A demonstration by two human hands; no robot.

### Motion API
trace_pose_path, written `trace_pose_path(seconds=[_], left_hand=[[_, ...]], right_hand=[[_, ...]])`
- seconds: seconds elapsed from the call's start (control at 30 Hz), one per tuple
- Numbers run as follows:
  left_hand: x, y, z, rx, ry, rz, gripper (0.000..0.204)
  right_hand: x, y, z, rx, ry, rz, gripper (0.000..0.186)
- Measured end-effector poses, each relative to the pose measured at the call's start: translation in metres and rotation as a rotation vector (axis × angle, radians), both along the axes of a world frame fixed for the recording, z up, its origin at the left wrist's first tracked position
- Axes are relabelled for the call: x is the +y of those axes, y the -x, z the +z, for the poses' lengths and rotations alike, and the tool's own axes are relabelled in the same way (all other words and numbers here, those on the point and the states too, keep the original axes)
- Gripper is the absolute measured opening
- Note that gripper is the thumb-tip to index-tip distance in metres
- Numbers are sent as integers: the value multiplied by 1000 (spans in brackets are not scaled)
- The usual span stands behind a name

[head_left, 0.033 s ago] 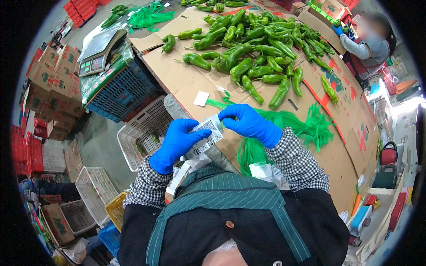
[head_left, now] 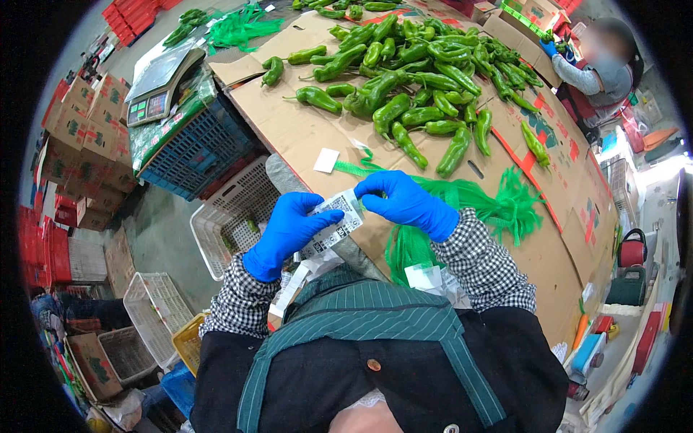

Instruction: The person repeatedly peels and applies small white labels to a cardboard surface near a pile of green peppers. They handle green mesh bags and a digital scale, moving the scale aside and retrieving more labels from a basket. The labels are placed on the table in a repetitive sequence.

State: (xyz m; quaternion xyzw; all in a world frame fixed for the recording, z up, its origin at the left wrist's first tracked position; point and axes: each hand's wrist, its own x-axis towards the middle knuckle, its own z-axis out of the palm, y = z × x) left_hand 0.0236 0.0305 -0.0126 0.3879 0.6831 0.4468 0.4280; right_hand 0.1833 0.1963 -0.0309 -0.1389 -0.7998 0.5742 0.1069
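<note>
My left hand (head_left: 287, 234) in a blue glove grips a strip of printed white labels (head_left: 332, 226) between thumb and fingers. At the strip's upper right corner, my right hand (head_left: 404, 202), also gloved, has its thumb and fingertips pinched together. Loose green mesh netting (head_left: 497, 203) lies on the cardboard-covered table (head_left: 556, 274) under and beside my right arm, with white paper slips (head_left: 431, 278) near it. A pile of green peppers (head_left: 415, 79) rests farther back on the cardboard, and a blank white square (head_left: 326, 159) lies just above my hands.
A scale (head_left: 148, 105) tops a blue crate (head_left: 195, 148) at left. White baskets (head_left: 155, 310), a yellow basket (head_left: 188, 343) and stacked cartons (head_left: 86, 144) occupy the floor beside the table. A co-worker (head_left: 592, 79) in blue gloves handles a box (head_left: 527, 47) at the upper right.
</note>
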Motion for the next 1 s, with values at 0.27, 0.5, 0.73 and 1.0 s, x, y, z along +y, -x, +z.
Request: trace_pose_path(seconds=[0.27, 0.5, 0.73, 1.0], left_hand=[[7, -1, -5, 25, 34, -84, 26], [5, 2, -9, 84, 30, -134, 28], [-11, 16, -8, -82, 69, -269, 27], [-8, -26, -11, -318, -99, -103, 27]], right_hand=[[-5, -6, 8, 39, -102, 55, 22], [-10, -6, 11, 72, -82, 118, 26], [7, -9, -3, -101, 376, 96, 30], [-19, -1, -16, 28, 100, 13, 21]])
